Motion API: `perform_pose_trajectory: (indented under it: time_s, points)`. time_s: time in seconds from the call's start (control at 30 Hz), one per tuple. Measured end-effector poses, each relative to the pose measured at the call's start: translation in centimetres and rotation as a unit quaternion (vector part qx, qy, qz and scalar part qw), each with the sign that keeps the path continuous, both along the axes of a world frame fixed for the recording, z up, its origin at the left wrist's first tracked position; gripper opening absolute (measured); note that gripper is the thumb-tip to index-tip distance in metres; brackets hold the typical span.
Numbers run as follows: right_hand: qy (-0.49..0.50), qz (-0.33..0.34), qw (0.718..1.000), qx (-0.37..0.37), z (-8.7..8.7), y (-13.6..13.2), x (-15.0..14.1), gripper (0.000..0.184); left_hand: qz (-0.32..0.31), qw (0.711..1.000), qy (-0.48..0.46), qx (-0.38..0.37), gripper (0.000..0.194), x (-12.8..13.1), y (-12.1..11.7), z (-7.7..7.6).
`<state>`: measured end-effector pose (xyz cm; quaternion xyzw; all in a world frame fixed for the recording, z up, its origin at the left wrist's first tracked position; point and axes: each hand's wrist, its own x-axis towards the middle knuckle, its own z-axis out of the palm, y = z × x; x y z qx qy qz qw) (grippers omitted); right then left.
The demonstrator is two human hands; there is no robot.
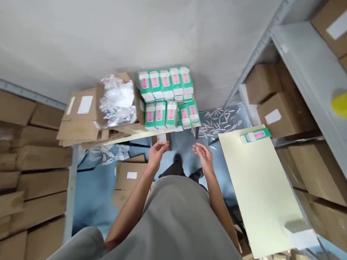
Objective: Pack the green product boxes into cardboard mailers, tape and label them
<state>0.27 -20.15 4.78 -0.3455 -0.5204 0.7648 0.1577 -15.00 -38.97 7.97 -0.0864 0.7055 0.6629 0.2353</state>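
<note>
Left: open carton (139, 107) brimmed with silvery-white wrappings (117, 100) on desk (129, 137). Left hand (158, 153) hung just short of desk edge; green-and-pink boxes (159, 112) lay straight beyond, long axes wallward. Right hand (203, 155) hung well apart, past row's end. Both hands' fingers loosely curled, nothing visibly held. Right: single box (256, 135), nearer right hand, lay crosswise on second desk (263, 189).

This is a stockroom: cardboard boxes (289, 111) fill metal shelving (313, 71), and green-and-pink cartons (165, 82) stand in rows.
</note>
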Motion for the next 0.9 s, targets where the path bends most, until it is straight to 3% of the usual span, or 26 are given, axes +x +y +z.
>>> perform_pose_trajectory:
  time_s: [0.17,0.27,0.47,0.57,0.7,0.9]
  points:
    - [-0.01,0.042,0.998,0.049,1.1,-4.6,-4.3,0.049,0.064,0.995,-0.037,0.071,0.041,-3.6,-6.1,-0.7]
    - [-0.011,0.062,0.996,0.059,1.2,-8.8,-9.0,0.051,0.125,0.988,-0.042,0.084,0.031,-7.0,-11.9,-1.5]
    - [-0.005,0.173,0.983,0.052,0.5,-21.5,-19.2,0.05,0.263,0.962,-0.043,0.065,0.029,-16.0,-26.7,-4.5]
    - [-0.014,0.249,0.967,0.044,-0.1,-27.7,-22.7,0.048,0.324,0.943,-0.069,0.037,0.031,-20.7,-32.0,-6.0]
    - [-0.019,0.311,0.949,0.05,-0.8,-32.9,-25.6,0.046,0.332,0.935,-0.115,0.044,0.034,-25.2,-35.0,-7.3]
    - [-0.039,0.312,0.947,0.062,-2.0,-35.1,-27.6,0.048,0.314,0.941,-0.125,0.0,0.038,-27.3,-35.5,-8.2]
